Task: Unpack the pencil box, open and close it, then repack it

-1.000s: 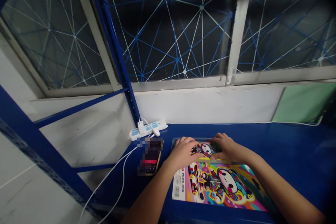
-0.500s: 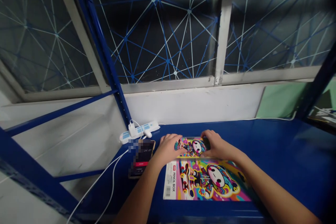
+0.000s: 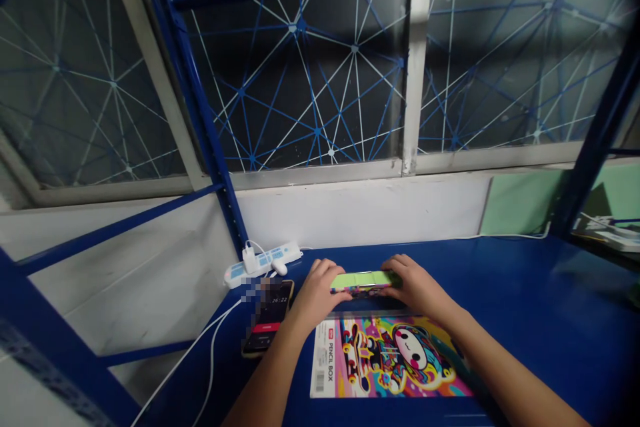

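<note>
Between my two hands is a pencil box (image 3: 364, 281), tipped so that a lime-green side faces up and its colourful printed face shows along the lower edge. My left hand (image 3: 323, 285) grips its left end, fingers behind and thumb in front. At the right end my right hand (image 3: 407, 283) is closed on it in the same way. Just in front lies a flat printed sheet (image 3: 395, 357) marked "PENCIL BOX", with a skateboarding cartoon figure and a white barcode strip on its left. My right forearm covers part of its right side.
A phone (image 3: 273, 307) with a lit screen lies left of my left hand. Behind it sits a white power strip (image 3: 263, 263) with plugs and cables. Blue rack posts (image 3: 200, 100) frame the blue tabletop (image 3: 525, 307), and a green board (image 3: 520, 203) leans at the back right.
The pencil box has been tilted: its printed face was showing upward, and now the lime-green side does. Both hands keep their hold at its ends. The view has shifted slightly.
</note>
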Demonstrator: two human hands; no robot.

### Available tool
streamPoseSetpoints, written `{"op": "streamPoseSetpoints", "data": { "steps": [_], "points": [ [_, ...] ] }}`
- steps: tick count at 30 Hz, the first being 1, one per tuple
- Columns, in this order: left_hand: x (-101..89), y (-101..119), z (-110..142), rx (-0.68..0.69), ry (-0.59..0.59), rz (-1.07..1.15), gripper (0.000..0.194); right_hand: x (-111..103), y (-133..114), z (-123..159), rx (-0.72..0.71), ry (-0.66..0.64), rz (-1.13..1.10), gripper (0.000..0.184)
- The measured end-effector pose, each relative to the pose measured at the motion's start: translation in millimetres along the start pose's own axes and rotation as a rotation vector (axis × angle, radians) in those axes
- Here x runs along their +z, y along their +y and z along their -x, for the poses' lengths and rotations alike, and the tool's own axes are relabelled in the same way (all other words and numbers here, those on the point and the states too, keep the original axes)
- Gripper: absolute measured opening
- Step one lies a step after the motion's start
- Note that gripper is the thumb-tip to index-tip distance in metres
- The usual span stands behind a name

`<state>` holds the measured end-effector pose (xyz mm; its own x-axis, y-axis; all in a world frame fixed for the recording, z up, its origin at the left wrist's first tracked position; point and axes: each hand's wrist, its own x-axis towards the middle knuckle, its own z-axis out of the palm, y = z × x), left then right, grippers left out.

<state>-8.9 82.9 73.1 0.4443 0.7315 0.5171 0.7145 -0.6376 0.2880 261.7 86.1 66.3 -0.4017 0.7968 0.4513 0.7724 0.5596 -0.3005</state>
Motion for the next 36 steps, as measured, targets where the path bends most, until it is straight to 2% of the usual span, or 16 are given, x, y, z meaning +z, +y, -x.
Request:
{"op": "streamPoseSetpoints", "data": {
  "steps": [4, 7, 12, 15, 19, 22, 26, 31, 36],
  "points": [
    [-13.7, 24.5, 5.1, 0.085, 0.084, -0.022, 0.036, -23.0, 2.4, 15.3, -0.014, 0.083, 0.032, 0.032],
    [-20.7, 43.2, 26.6, 0.124, 0.124, -0.044, 0.039, -26.3, 6.4, 54.4, -0.013, 0.156, 0.029, 0.034],
    [-13.6, 66.3, 83.5, 0.240, 0.194, -0.028, 0.037, 7.6, 7.6, 144.0, -0.055, 0.331, -0.021, 0.042],
    [1.1, 68.6, 112.2, 0.208, 0.199, 0.020, 0.049, 26.1, -1.9, 171.3, -0.034, 0.357, -0.046, 0.046],
    [28.7, 60.4, 137.8, 0.040, 0.249, 0.015, 0.052, 34.7, -10.0, 169.6, -0.052, 0.288, -0.023, 0.044],
    [41.3, 54.9, 145.5, -0.068, 0.255, 0.058, 0.055, 32.5, -11.2, 162.1, -0.044, 0.218, -0.037, 0.041],
    [39.0, 53.8, 143.8, -0.183, 0.230, 0.159, 0.054, 22.9, -16.1, 156.9, 0.050, 0.146, -0.159, 0.044],
    [35.9, 52.1, 141.8, -0.260, 0.162, 0.244, 0.072, 13.1, -21.5, 152.5, 0.150, 0.000, -0.278, 0.036],
    [41.8, 42.5, 144.7, -0.331, 0.154, 0.302, 0.082, 11.9, -16.6, 151.2, 0.186, -0.032, -0.332, 0.047]
  ]
}}
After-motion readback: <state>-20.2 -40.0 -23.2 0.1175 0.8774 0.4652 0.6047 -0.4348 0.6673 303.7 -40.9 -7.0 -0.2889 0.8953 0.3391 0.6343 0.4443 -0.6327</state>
